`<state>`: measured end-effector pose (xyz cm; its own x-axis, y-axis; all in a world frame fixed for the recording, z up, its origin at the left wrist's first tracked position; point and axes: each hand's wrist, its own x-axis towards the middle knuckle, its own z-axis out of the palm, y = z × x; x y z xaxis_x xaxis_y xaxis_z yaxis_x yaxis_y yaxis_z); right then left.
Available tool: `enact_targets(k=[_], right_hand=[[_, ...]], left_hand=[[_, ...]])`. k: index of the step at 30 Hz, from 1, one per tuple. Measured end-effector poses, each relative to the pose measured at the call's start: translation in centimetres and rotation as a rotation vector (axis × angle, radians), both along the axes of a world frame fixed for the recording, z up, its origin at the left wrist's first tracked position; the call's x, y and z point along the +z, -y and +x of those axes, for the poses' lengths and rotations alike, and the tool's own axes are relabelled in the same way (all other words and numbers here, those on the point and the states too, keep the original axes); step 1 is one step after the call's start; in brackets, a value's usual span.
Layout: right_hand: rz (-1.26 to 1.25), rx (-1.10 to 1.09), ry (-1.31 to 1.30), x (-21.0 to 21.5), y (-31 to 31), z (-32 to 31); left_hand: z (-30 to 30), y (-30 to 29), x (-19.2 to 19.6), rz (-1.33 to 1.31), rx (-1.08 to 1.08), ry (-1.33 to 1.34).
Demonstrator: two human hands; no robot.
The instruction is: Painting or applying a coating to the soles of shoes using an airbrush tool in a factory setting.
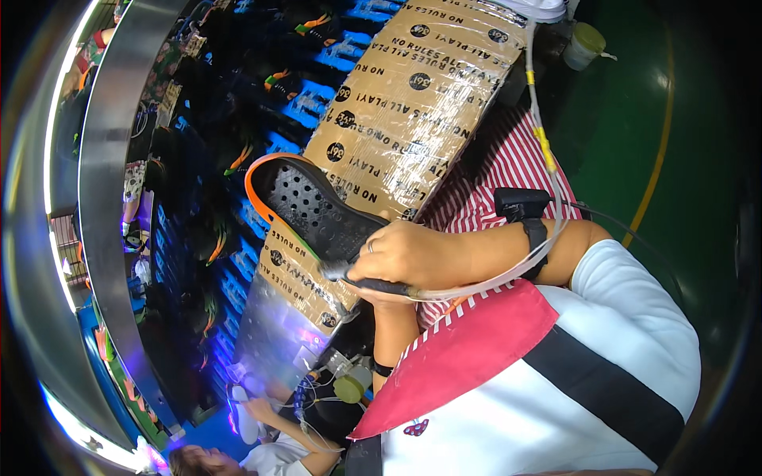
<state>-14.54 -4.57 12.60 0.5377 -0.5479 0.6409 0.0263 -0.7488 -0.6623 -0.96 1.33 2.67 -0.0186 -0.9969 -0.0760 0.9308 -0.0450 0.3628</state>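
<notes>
Cardboard-covered bench (413, 103) (taped over) beside a conveyor (238, 159), green floor (635, 119).

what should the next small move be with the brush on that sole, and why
Probably draw the brush up the black perforated sole toward its orange-rimmed far end. The right hand holds the hose-fed brush with its tip at the near end, so most of the sole lies beyond it. The left hand, mostly hidden beneath, seems to steady the sole.

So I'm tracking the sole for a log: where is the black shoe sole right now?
In the head view the black shoe sole with its orange rim sits left of centre, over the taped cardboard sheet, with the brush tool in the right hand at its near end.
</notes>
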Motion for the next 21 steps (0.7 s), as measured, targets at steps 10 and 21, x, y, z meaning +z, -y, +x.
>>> enact_targets(k=[10,21], right_hand=[[0.020,0.110,-0.059,0.1,-0.7,-0.5],[0.324,0.271,0.041,0.2,-1.1,-1.2]], left_hand=[[1.2,1.6,-0.9,-0.017,-0.054,-0.078],[3.2,3.3,-0.3,-0.215,-0.136,-0.092]])
